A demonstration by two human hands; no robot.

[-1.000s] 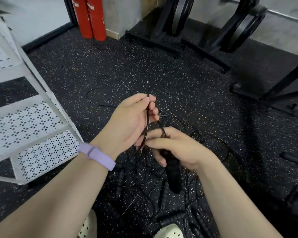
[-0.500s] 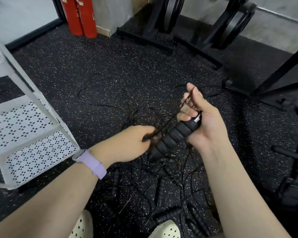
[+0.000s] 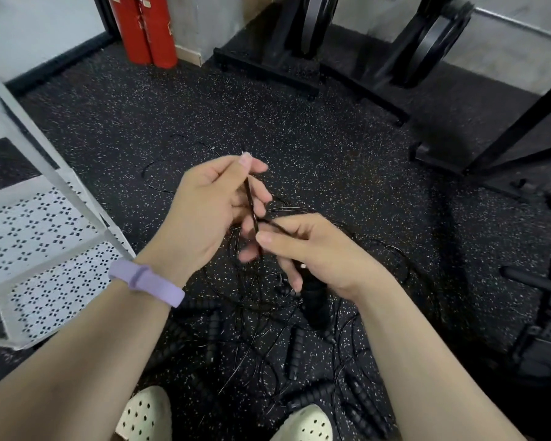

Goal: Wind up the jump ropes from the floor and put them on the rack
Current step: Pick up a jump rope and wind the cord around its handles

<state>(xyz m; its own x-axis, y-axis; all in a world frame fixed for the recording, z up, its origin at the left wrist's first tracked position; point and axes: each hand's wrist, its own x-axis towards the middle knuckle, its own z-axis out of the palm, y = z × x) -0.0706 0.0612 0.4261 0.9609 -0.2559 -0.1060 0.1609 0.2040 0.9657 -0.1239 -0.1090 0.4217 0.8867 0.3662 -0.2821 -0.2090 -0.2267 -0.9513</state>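
The floor was matt black rubber, rough-looking and flecked with white. The rack at the left of the frame looked like white-painted metal, its shelves perforated sheet. The ropes were thin, glossy black cords; the handle at lower centre was ribbed matt black, like foam or rubber. The wristband was smooth lilac silicone. The cylinders at the upper left were glossy red.
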